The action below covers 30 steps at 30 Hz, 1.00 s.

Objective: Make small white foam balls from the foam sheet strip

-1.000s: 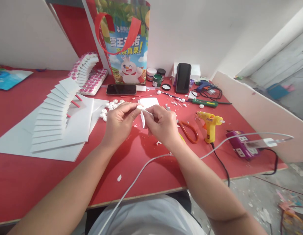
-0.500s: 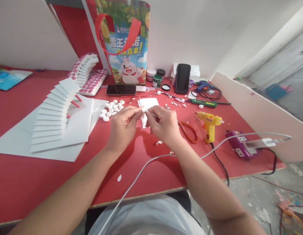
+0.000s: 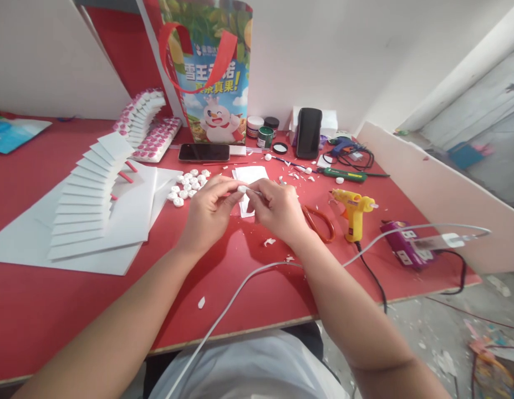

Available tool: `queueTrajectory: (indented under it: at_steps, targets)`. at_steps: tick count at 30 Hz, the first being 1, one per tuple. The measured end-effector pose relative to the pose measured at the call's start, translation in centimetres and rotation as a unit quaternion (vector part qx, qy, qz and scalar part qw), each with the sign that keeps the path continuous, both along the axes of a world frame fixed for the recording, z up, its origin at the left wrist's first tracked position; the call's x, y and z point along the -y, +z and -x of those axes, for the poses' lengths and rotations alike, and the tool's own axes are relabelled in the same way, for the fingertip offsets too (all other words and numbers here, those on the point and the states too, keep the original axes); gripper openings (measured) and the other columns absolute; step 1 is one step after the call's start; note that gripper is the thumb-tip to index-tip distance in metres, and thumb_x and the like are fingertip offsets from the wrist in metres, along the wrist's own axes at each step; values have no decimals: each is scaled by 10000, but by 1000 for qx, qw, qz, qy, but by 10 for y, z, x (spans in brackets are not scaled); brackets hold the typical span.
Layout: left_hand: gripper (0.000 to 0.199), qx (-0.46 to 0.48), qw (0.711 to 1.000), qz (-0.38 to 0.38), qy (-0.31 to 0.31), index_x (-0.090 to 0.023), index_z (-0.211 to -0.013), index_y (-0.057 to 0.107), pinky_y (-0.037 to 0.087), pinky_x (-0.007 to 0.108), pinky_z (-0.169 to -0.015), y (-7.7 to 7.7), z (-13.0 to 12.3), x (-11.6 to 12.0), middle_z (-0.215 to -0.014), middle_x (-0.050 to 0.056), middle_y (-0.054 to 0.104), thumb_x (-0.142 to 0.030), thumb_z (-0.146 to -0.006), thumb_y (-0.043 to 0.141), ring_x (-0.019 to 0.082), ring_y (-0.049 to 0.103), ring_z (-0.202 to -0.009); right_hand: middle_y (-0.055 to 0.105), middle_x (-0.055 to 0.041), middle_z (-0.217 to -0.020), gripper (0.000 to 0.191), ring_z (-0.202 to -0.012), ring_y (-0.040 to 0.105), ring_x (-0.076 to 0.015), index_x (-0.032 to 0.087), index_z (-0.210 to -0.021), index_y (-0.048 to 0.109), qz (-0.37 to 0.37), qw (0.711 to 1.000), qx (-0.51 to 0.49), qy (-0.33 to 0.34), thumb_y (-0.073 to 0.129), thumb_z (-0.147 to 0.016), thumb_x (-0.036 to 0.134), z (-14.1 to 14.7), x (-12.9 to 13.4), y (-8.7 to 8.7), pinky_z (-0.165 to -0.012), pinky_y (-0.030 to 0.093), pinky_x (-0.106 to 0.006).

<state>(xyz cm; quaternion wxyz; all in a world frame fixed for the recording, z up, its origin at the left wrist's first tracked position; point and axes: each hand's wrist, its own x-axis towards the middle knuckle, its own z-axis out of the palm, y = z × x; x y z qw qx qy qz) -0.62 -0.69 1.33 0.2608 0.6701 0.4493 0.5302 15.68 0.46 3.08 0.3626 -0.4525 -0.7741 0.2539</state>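
Between my fingertips is a small white roll (image 3: 242, 189), looking like a coiled paper rosette. My left hand (image 3: 209, 213) pinches it from the left with thumb and forefinger. My right hand (image 3: 277, 208) is closed at its other side, thumb and fingers pressed together on it; a thin pale bit shows by the right fingers. Just beneath and behind the hands lie white paper pieces (image 3: 252, 174) on the red table (image 3: 240, 288). Left of my left hand is a cluster of several white rosettes (image 3: 184, 194).
A stepped white foam structure (image 3: 84, 194) stands on white sheets at left. Orange-handled pliers or scissors (image 3: 329, 230), a yellow glue gun (image 3: 354, 210) and a purple box (image 3: 400, 244) lie right. A white cable (image 3: 240, 293) crosses in front. Behind are a phone (image 3: 204, 152) and a printed bag (image 3: 217, 83).
The white roll has turned slightly between my fingertips and shows more of its side. Both hands stay in nearly the same place; the whole view has shifted a little.
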Motion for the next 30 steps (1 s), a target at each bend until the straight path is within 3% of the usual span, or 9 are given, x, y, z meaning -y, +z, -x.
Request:
queueTrajectory:
  at_steps: [3,5,8,12,14,17,20,25,30]
  targets:
    - [225,-13,1000,-1,17,-211,-978,705,503,320,-833,-1,0,0,-967,58,664,-391,-982,570,201,620,-919,671,-8,-656,253,-534,615,-121,190,-810,606,86,994,-62,1,612,-958,395,2,-1,4,-606,467,-241]
    - [212,1,1000,18,10,-210,-988,690,502,322,-845,0,3,-2,-963,54,674,-380,-984,565,205,622,-920,712,-40,-730,331,-546,662,-141,188,-869,611,208,964,-166,16,644,-923,513,0,-5,9,-574,521,-247]
    - [213,22,999,39,3,-223,-998,690,511,331,-850,4,10,-5,-969,52,703,-409,-965,592,220,631,-937,747,-108,-791,493,-571,704,-178,171,-909,590,401,862,-307,42,477,-966,648,-5,-14,13,-544,585,-286]
    - [229,6,1000,22,-20,-239,-999,694,509,344,-880,7,13,-7,-1009,57,712,-438,-961,588,226,636,-946,760,-134,-826,474,-653,727,-172,129,-954,603,559,727,-368,150,239,-1087,403,-7,-21,11,-567,610,-274]
    - [211,-6,999,4,-39,-253,-1019,692,504,353,-907,7,13,-6,-1045,58,706,-413,-979,559,226,634,-966,745,-104,-805,437,-621,692,-138,113,-982,615,588,686,-391,178,241,-1091,311,-6,-20,11,-536,594,-232]
    - [188,-20,998,-18,-55,-272,-1049,690,499,373,-931,7,14,-6,-1062,59,694,-366,-991,539,231,626,-990,658,-31,-712,408,-496,545,-77,108,-976,621,610,644,-422,186,289,-1092,314,-6,-17,14,-425,507,-155]
    - [178,-24,998,-24,-57,-271,-1049,696,499,381,-930,8,15,-6,-1051,59,687,-347,-987,547,233,622,-981,529,19,-661,432,-444,411,-44,93,-968,629,623,627,-428,188,302,-1094,345,-7,-16,18,-354,400,-107]
    - [173,-19,997,-23,-67,-268,-1045,709,502,356,-919,10,15,-5,-1048,50,682,-333,-988,558,214,630,-963,427,47,-675,397,-449,336,-28,82,-983,651,614,641,-416,198,361,-1084,333,-10,-16,19,-346,350,-92]
    - [189,0,997,-9,-83,-242,-1033,709,517,324,-875,10,15,-4,-1059,52,678,-372,-980,583,203,638,-962,355,78,-643,164,-465,283,-18,93,-913,667,559,697,-397,211,639,-957,248,-13,-14,18,-369,318,-84]
